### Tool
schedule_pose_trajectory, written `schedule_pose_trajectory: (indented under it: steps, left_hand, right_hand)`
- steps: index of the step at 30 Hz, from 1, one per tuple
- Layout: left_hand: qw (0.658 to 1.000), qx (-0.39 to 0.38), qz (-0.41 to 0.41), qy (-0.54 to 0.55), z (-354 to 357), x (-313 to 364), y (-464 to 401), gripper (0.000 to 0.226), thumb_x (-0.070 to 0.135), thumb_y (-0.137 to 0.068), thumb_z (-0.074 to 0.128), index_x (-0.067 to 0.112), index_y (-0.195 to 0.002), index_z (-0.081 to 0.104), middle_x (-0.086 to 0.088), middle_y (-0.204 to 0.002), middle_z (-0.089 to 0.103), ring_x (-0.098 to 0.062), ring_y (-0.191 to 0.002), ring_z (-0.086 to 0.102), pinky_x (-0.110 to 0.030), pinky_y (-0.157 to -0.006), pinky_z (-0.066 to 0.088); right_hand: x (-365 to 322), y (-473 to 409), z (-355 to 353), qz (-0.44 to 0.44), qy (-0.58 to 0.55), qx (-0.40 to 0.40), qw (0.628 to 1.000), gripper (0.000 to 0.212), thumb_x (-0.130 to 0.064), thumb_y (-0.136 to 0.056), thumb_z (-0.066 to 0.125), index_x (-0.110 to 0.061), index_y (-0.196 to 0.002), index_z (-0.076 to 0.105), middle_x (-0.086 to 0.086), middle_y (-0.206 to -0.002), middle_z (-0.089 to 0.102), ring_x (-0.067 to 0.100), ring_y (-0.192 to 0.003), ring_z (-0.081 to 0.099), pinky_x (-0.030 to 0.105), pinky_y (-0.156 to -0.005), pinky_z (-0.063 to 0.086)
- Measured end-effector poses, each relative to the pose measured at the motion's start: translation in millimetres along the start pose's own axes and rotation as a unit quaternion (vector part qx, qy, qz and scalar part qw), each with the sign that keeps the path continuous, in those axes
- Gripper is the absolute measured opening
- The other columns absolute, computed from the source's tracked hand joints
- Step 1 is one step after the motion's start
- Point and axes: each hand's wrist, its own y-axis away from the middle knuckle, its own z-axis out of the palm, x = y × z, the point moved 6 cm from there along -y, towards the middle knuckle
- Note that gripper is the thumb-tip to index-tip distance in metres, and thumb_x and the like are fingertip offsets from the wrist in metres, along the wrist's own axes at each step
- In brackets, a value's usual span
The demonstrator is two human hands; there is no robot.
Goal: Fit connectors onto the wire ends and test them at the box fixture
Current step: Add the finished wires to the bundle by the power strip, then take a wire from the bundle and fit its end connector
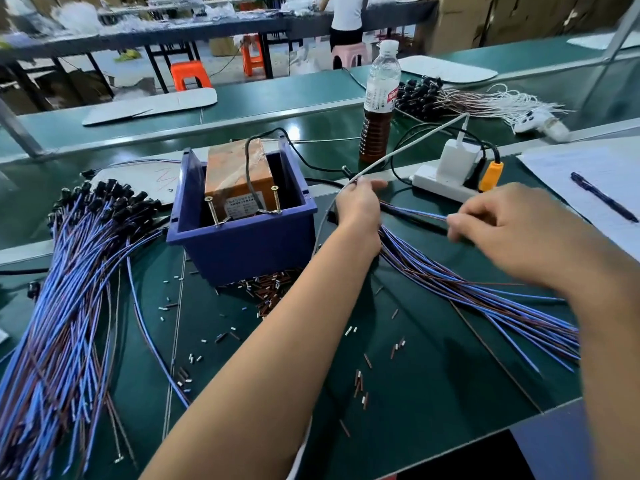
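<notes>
- Step in hand, as judged: picking one wire out of the unfinished bundle (478,292), which fans across the green mat (433,393) from 3 o'clock toward centre. No connector is seen going on yet.
- Right hand (512,230), at 3 o'clock: fingers curled, fingertips pinching a single blue wire (415,212) that runs left toward the left hand.
- Left hand (358,206), just right of centre: lies on the near end of the bundle, fingers reaching toward 12 o'clock. Whether it grips any wire, cannot tell.
- Box fixture (242,216): blue bin at 10 o'clock from centre, holding an orange block with two upright screws (244,206).
- Loose connectors (270,292) are heaped at the bin's front, more scattered toward 6 o'clock.
- Next move calls for freeing the pinched wire and carrying its end to a connector, then to the screws.
- Possible obstructions: a white cable (408,147) crosses over the left hand; power strip (446,183) and bottle (379,102) sit at 1 o'clock.
- A bundle with black ends (69,289) lies at 9 o'clock.
</notes>
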Motion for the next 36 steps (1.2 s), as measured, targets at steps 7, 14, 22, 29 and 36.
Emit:
schedule_pose_trajectory:
  steps: [7, 14, 22, 29, 36]
  left_hand:
    - [0.975, 0.077, 0.070, -0.197, -19.1, -6.6, -5.2, 0.029, 0.033, -0.100, 0.058, 0.014, -0.085, 0.073, -0.010, -0.088, 0.074, -0.034, -0.087, 0.069, -0.038, -0.084, 0.058]
    - [0.989, 0.029, 0.036, -0.142, -12.0, -11.7, 16.4, 0.013, 0.016, -0.093, 0.057, 0.007, -0.083, 0.059, -0.011, -0.071, 0.061, -0.022, -0.055, 0.051, -0.029, -0.060, 0.045]
    - [0.947, -0.149, -0.021, -0.283, -33.1, 18.3, 71.2, 0.028, 0.032, -0.105, 0.051, 0.005, -0.108, 0.056, -0.020, -0.082, 0.077, -0.010, -0.034, 0.046, -0.014, -0.036, 0.030]
    - [0.913, -0.275, -0.003, -0.301, -136.1, 47.0, 107.9, 0.046, 0.044, -0.111, 0.033, 0.018, -0.100, 0.069, -0.018, -0.090, 0.077, -0.013, -0.038, 0.049, -0.013, -0.032, 0.026]
    - [0.953, -0.104, 0.079, -0.272, -286.7, 78.9, 111.5, 0.034, 0.030, -0.105, 0.055, 0.014, -0.087, 0.079, -0.007, -0.063, 0.063, -0.007, -0.035, 0.037, -0.011, -0.034, 0.025]
  right_hand:
    - [21.9, -2.7, 49.3, 0.064, 0.054, -0.130, 0.988, 0.036, -0.040, -0.101, 0.064, -0.018, -0.073, 0.067, 0.003, -0.058, 0.070, 0.018, -0.051, 0.069, 0.030, -0.059, 0.051]
    - [21.8, -4.0, 56.2, 0.072, 0.044, -0.016, 0.996, 0.035, -0.049, -0.073, 0.091, -0.026, -0.063, 0.067, -0.003, -0.071, 0.065, 0.021, -0.073, 0.063, 0.030, -0.060, 0.042]
    - [-23.4, 1.5, 41.3, -0.068, -0.174, 0.124, 0.975, 0.031, -0.029, -0.080, 0.088, -0.020, -0.066, 0.062, -0.005, -0.056, 0.060, 0.007, -0.051, 0.049, 0.020, -0.050, 0.037]
    - [-125.2, 26.4, 59.4, -0.250, -0.313, 0.111, 0.910, 0.029, -0.026, -0.089, 0.082, -0.016, -0.072, 0.060, -0.006, -0.057, 0.057, 0.012, -0.051, 0.050, 0.022, -0.052, 0.040]
    - [-223.7, 45.1, 140.6, -0.353, -0.233, -0.202, 0.883, 0.023, -0.025, -0.090, 0.082, -0.018, -0.074, 0.067, -0.007, -0.057, 0.060, 0.005, -0.052, 0.051, 0.017, -0.054, 0.038]
